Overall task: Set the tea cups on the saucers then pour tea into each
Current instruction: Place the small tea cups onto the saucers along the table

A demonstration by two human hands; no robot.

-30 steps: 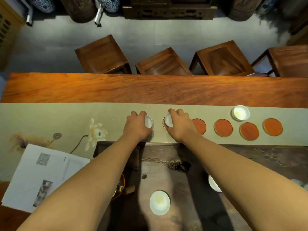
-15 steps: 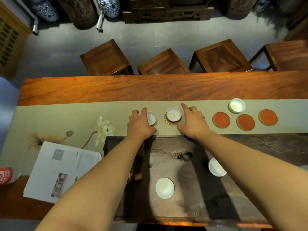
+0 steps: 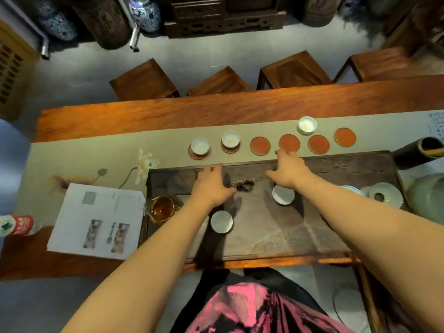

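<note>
Both hands are being drawn back from the far row toward the dark tea tray (image 3: 324,227), and the two cups that were under the fingers half a second ago are now left standing free. The left cup (image 3: 200,146) is sitting on its saucer (image 3: 197,156), a little toward the far edge, and the second cup (image 3: 230,139) is resting on the saucer (image 3: 230,150) just beside it. The left hand (image 3: 212,186) is being held over the tray with its fingers loosely apart and nothing in them; the right hand (image 3: 289,171) is also empty, its fingers spread, with the tips near the third of the six saucers. Four red saucers (image 3: 260,146) are still lying bare in the row, probably laid out in advance so that each cup gets a fixed place. One more cup (image 3: 307,124) is standing on the cloth runner (image 3: 96,155) behind the row, on no saucer. Two cups are waiting on the tray, one (image 3: 221,221) near the left wrist and one (image 3: 283,194) under the right wrist, so the hands are probably being brought back for them. A glass pitcher of tea (image 3: 163,209) is standing at the left edge of the tray, within reach for the pouring, which is not yet begun.
</note>
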